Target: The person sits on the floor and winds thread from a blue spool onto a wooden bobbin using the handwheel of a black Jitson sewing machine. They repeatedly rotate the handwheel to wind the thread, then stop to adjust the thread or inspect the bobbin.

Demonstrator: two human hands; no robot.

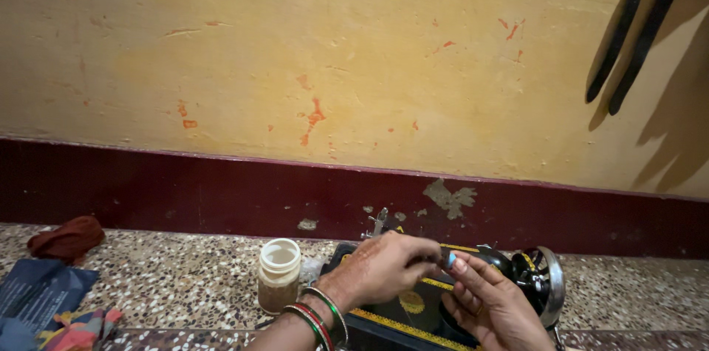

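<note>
Sewing machine (473,277), a black metal hand model with yellow ornament along its bed and a chromed handwheel (548,284) at its 3 o'clock end, sits on the speckled terrazzo floor (177,277) against a yellow plaster wall with a maroon base band (185,188). We have both hands over its arm. Our left hand (384,270), wrist ringed with red and green bangles (319,320), curls its fingers down and pinches at something small near the top of the machine; what it grips is too small for us to tell. Our right hand (491,307) comes up from 5 o'clock, palm turned upward, fingers part open, its fingertips meeting the left hand's; we cannot tell whether it holds anything. That meeting point lies directly above the machine's arm, so the machine is under and just behind both hands, probably so the fine work stays close to its upper fittings.

At 9 o'clock of the machine stands a small cream plastic jar (279,274), lid off. Further toward 9 o'clock lie a rust-brown cloth bundle (68,239) and dark blue folded fabric (40,292).
</note>
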